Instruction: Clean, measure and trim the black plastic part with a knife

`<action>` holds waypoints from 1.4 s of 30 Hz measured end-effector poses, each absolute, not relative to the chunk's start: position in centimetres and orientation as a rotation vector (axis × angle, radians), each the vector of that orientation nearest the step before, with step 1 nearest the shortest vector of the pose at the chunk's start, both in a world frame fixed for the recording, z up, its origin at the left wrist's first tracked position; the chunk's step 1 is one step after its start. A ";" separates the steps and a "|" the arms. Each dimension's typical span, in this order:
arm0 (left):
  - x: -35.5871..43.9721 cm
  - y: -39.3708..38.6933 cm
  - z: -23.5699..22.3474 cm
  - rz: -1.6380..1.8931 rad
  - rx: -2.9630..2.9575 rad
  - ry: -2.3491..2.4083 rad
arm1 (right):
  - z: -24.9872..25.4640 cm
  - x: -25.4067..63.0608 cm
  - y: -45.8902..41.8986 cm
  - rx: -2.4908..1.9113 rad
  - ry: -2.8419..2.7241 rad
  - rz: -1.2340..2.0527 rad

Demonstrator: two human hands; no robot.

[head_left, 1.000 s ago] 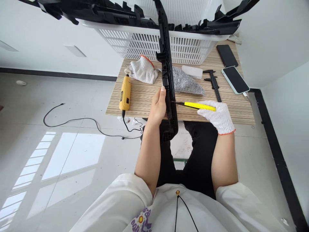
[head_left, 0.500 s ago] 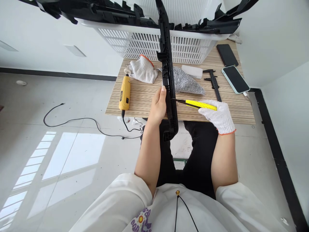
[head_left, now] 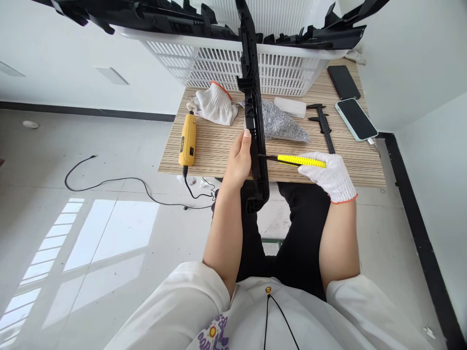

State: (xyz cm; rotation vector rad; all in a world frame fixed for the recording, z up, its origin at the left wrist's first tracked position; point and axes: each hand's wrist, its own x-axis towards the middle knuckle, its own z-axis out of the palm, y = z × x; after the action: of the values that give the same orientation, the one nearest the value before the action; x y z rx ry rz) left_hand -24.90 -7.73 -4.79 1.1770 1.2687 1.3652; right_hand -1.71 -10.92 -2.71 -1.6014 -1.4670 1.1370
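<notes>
My bare left hand [head_left: 239, 158] is wrapped round a long black plastic trim piece [head_left: 251, 102], thumb on its ribbed face. The piece stands lengthwise before me, its near end over my lap and its far end reaching across the basket. My right hand [head_left: 330, 175], in a white knitted glove, is closed on yellow-gripped tweezers [head_left: 301, 160]. Their dark tips point left and reach the right side of the trim piece, just across from my left thumb. Whether the tips pinch anything is too small to tell.
On the wooden table [head_left: 215, 153] lie a yellow rotary tool [head_left: 188, 141], a white glove [head_left: 217, 104], a grey cloth [head_left: 282, 121], a caliper [head_left: 324, 126] and two phones [head_left: 355, 119]. Behind, a white basket [head_left: 280, 73] bears more black plastic parts [head_left: 160, 22]. A cable [head_left: 124, 180] trails over the floor.
The tweezers have shifted slightly left and toward me, their tips now lower along the trim piece and more level. My left hand and the piece stay in place.
</notes>
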 end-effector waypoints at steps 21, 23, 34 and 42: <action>-24.8 -7.8 -4.5 1.343 1.155 1.269 | -2.7 -1.6 -11.0 -1.595 -1.461 1.178; -24.8 -7.9 -4.4 1.330 1.136 1.247 | -2.6 -1.6 -11.0 -1.580 -1.534 1.208; -24.7 -7.9 -4.4 1.342 1.140 1.261 | -2.9 -1.7 -11.0 -1.596 -1.443 1.142; -25.0 -7.7 -5.1 1.373 1.196 1.291 | -3.0 -1.7 -10.9 -1.573 -1.432 1.184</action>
State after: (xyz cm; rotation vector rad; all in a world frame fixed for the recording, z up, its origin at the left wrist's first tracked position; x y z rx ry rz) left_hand -25.01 -7.67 -5.09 1.1955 1.2910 1.3729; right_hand -1.70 -10.94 -2.97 -1.5734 -1.4321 1.1845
